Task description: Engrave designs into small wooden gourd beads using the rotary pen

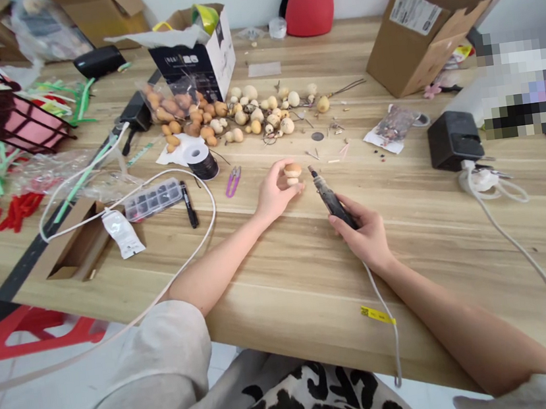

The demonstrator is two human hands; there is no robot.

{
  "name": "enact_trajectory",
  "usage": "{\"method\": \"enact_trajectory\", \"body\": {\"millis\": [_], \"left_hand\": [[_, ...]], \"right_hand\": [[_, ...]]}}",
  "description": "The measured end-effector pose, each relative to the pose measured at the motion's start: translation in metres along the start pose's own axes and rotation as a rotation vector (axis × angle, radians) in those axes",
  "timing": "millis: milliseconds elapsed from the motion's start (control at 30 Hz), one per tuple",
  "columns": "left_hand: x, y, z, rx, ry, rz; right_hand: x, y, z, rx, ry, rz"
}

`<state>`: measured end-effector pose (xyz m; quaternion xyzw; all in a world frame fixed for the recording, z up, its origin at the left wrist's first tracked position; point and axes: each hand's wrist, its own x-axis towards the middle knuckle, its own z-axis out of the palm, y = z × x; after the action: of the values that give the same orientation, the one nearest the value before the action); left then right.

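Note:
Over the middle of the table, my left hand [274, 194] pinches a small pale-tan gourd [292, 171] between thumb and fingers. My right hand [366, 231] is wrapped round a dark, corded rotary tool [331, 199], its tip pointing up and left at the gourd. A small gap separates tip and gourd. From the tool a white cord [383, 304] with a yellow tag runs off the front edge. Pink-handled thread snips [233, 181] and a spool of black cord [202, 163] lie left of my left hand.
Behind my hands lies a pile of small gourds [254, 114], with a bagged heap beside it. A printed box [196, 61], cardboard carton [419, 37] and black power adapter [454, 139] stand around. A white cable [181, 269] passes close to my left forearm.

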<state>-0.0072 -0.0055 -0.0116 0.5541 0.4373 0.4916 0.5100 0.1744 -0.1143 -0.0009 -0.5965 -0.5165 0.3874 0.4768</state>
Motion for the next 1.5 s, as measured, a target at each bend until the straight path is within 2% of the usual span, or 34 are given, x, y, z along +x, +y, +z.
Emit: {"method": "enact_trajectory", "body": {"millis": [167, 433, 567, 700, 900, 1100, 1267, 1500], "left_hand": [[-0.001, 0.000, 0.000, 0.032, 0.018, -0.043], [-0.005, 0.006, 0.000, 0.069, -0.076, -0.043], [-0.005, 0.006, 0.001, -0.010, -0.084, -0.063], [-0.006, 0.010, 0.003, -0.074, -0.111, -0.114], [-0.008, 0.016, 0.003, -0.039, -0.120, -0.139], [-0.008, 0.013, 0.004, -0.088, -0.109, -0.116], [-0.007, 0.012, 0.005, -0.137, -0.101, -0.163], [-0.008, 0.018, 0.004, -0.053, -0.133, -0.179]], "right_hand": [[0.000, 0.001, -0.001, -0.010, -0.013, 0.003], [0.000, 0.003, 0.000, -0.046, -0.040, -0.048], [0.001, 0.002, -0.001, -0.053, -0.048, -0.071], [0.000, 0.002, -0.001, -0.058, -0.039, -0.055], [0.000, 0.003, -0.001, -0.046, -0.026, -0.047], [0.001, 0.004, -0.001, -0.045, -0.028, -0.045], [0.000, 0.004, -0.001, -0.038, -0.027, -0.041], [0.000, 0.005, -0.001, -0.033, -0.027, -0.029]]}}
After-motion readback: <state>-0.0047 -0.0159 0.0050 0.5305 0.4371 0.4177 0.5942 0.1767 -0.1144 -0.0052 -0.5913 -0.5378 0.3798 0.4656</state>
